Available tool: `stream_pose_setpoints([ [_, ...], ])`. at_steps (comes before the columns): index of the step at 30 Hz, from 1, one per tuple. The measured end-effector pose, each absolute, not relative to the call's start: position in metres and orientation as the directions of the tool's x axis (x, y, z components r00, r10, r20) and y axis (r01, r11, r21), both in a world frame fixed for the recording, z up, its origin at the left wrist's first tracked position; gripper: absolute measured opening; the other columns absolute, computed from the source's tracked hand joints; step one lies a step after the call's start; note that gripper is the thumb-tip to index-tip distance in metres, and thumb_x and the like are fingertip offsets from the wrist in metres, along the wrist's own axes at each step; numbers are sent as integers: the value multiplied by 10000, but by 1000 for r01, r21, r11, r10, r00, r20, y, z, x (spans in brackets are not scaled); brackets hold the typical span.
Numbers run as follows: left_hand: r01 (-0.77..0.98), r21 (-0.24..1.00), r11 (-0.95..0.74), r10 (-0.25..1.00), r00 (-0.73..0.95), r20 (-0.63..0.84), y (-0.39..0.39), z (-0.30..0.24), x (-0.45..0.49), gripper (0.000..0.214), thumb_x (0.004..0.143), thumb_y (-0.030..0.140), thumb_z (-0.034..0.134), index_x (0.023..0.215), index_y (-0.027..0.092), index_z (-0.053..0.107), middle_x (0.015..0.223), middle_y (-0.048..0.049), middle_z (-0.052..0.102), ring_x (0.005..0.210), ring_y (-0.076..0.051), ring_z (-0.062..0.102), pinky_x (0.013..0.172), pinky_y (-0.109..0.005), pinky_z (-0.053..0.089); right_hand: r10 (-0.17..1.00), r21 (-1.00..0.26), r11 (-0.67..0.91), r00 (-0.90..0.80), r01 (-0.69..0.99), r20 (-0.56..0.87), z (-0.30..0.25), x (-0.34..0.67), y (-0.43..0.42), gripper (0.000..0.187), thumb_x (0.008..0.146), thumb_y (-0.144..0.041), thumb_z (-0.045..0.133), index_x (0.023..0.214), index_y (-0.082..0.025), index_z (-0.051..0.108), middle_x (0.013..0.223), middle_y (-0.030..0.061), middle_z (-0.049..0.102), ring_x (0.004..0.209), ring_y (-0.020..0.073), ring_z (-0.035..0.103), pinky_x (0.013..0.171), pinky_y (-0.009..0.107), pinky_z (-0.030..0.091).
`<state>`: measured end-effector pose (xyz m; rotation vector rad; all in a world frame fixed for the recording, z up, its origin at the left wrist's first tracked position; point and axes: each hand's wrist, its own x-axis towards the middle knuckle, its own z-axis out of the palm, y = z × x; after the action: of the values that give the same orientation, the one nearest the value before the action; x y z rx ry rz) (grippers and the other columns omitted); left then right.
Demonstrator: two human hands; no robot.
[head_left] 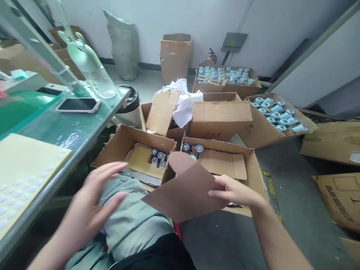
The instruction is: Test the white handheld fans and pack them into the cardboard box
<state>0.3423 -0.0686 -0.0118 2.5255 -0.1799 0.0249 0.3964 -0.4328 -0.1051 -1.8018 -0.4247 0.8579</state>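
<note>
Pinched between the thumb and fingers of my right hand (232, 190) is a brown cardboard sheet (187, 193), tilted over the front of two open cartons. Its far end has a rounded flap. My left hand (94, 200) hovers above my lap, thumb and fingers apart, with nothing in it. Beyond it, the left carton (108, 148) holds a yellowish cardboard piece (139, 159) and several small round-headed parts (159, 155). The right carton (257, 168) has similar round-headed parts (199, 148) beside a flat cardboard piece (222, 163); the brown sheet hides part of both cartons.
On the glass-topped table (81, 131) at left are a phone (78, 105), a clear bottle (97, 77) and a sheet of round white stickers (33, 165). Farther back stand cartons of pale blue parts (277, 112), a carton with white paper (182, 103) and a bin (131, 108).
</note>
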Motion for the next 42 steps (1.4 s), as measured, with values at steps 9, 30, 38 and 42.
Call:
stream_pose_setpoints([
  [9,-105,751,-652,-439,860,-261,-93,13,354,189,878,367,470,850,204,562,731,46,568,647,-84,509,572,-187,354,867,-811,-445,410,380,-283,-6,438,-346,100,711,-159,681,793,-214,697,554,-24,567,455,125,462,425,211,268],
  [30,-396,581,-711,-492,870,-9,-49,27,286,208,887,341,454,796,179,548,639,24,524,556,-87,454,516,-209,291,985,-878,-96,170,469,-17,13,392,-236,191,936,-251,475,825,-146,590,676,-38,528,609,79,452,562,184,319],
  [38,-370,635,-678,-534,842,-80,-42,28,285,201,850,292,539,694,167,560,595,47,497,516,-59,413,495,-192,271,991,-810,-111,125,575,-47,20,391,-224,195,939,-228,466,805,-152,586,678,-41,546,609,77,474,585,190,331],
  [42,-617,294,-730,-561,786,258,-41,18,274,244,877,147,413,652,169,506,587,32,473,519,-87,400,502,-231,258,975,-831,-157,219,534,-43,13,401,-222,222,936,-270,466,786,-151,579,723,-27,573,662,96,498,611,194,353],
])
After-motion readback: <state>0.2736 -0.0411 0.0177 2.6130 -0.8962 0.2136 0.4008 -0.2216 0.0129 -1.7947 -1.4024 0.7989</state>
